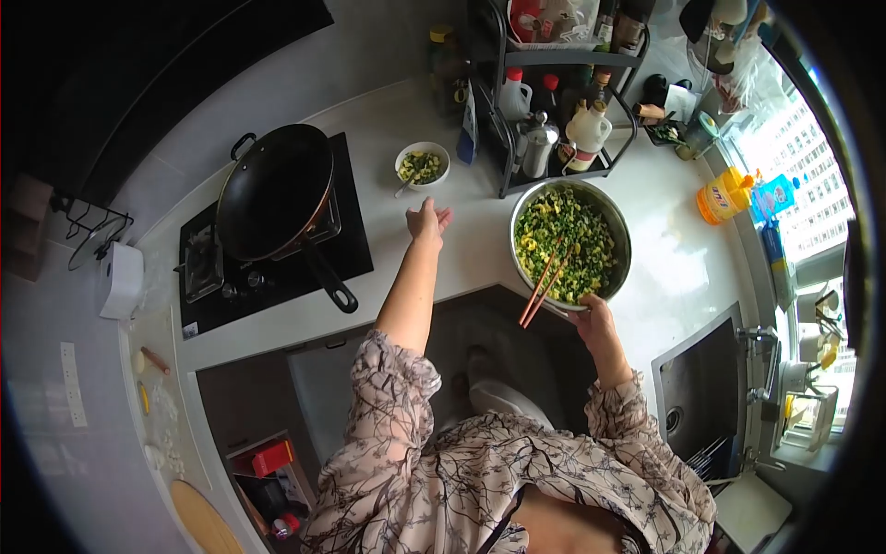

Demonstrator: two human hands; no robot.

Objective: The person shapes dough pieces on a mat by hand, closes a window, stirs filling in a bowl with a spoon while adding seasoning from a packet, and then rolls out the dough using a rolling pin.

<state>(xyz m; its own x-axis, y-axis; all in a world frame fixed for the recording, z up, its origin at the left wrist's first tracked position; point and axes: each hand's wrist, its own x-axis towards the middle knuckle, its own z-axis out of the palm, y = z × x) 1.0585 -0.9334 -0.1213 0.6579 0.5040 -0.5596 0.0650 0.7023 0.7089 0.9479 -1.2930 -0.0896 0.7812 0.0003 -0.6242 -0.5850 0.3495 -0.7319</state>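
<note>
My left hand [429,222] reaches over the counter just below a small white bowl [446,177], fingers apart, with nothing in it. That bowl holds chopped greens with yellow bits, and a spoon [404,187] leans in it. My right hand [593,316] is closed on the near rim of a large metal bowl [626,242]. Chopped greens and yellow pieces [568,231] fill much of the large bowl. A pair of chopsticks [543,291] rests in it, their ends sticking out over the near rim.
A black wok [277,194] sits on the stove [355,240] at left, its handle toward me. Behind the bowls stands a rack [503,138] with bottles. An orange bottle [723,197] stands by the window; the sink [701,388] is at lower right.
</note>
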